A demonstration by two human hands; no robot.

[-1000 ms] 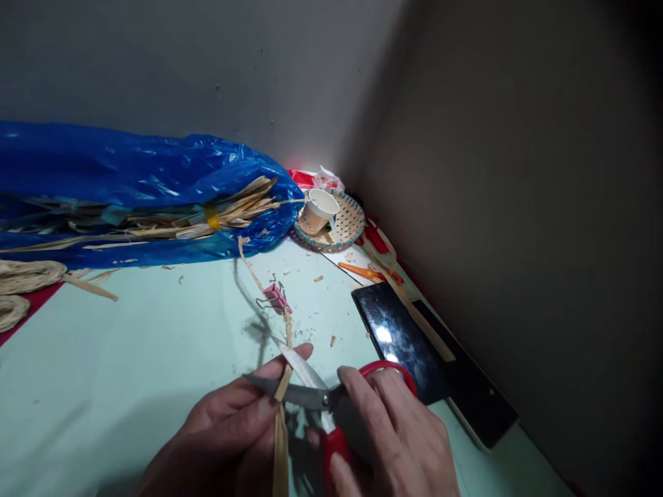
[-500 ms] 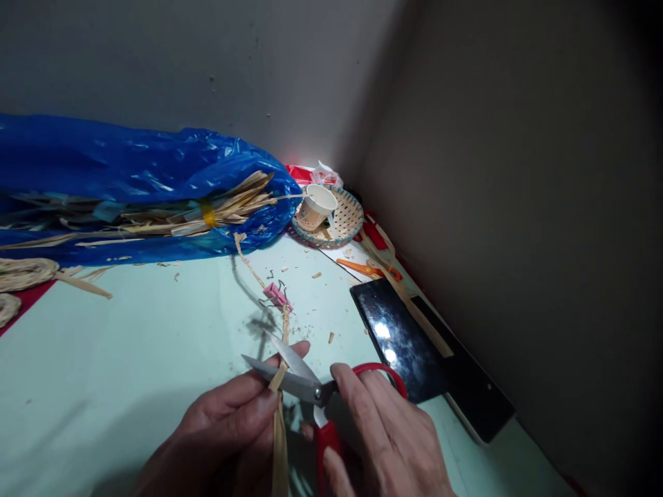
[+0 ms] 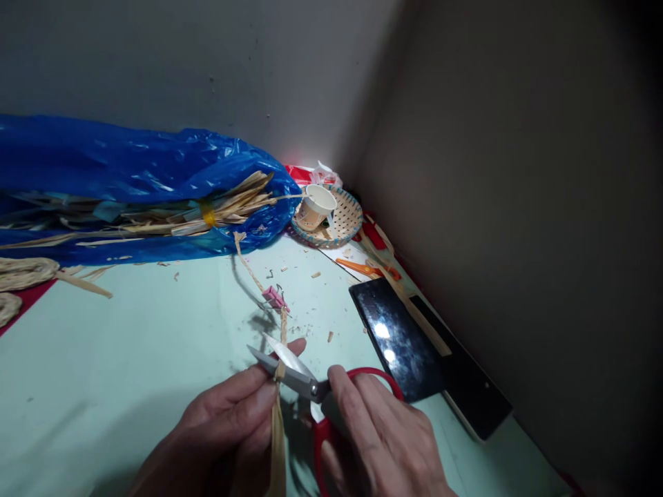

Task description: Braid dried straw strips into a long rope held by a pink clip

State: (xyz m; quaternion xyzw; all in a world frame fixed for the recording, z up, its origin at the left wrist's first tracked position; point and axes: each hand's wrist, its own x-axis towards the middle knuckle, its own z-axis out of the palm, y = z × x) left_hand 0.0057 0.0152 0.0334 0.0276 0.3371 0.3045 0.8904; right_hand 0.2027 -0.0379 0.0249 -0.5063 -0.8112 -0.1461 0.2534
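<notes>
My left hand [image 3: 228,414] pinches a thin straw braid [image 3: 284,326] between thumb and fingers, low in the middle. Loose flat strands [image 3: 278,449] hang down from that pinch. In my right hand [image 3: 386,435] are red-handled scissors [image 3: 313,390], fingers through the loops. Their blades are slightly apart and lie across the braid, with a short strand end between them just above my left thumb. A pink binder clip [image 3: 275,299] grips the braid farther up, and the braid runs on toward the blue bag.
A blue plastic bag [image 3: 129,159] with bundled straw lies at the back left. Behind centre, a paper cup [image 3: 317,207] sits in a woven basket [image 3: 349,217]. Orange scissors [image 3: 357,266] and a dark tablet [image 3: 396,338] lie right. Coiled braid [image 3: 25,273] rests far left.
The scissor blades have drawn closer together around the strand end, which now shows shorter. The pink clip and braid have shifted slightly left.
</notes>
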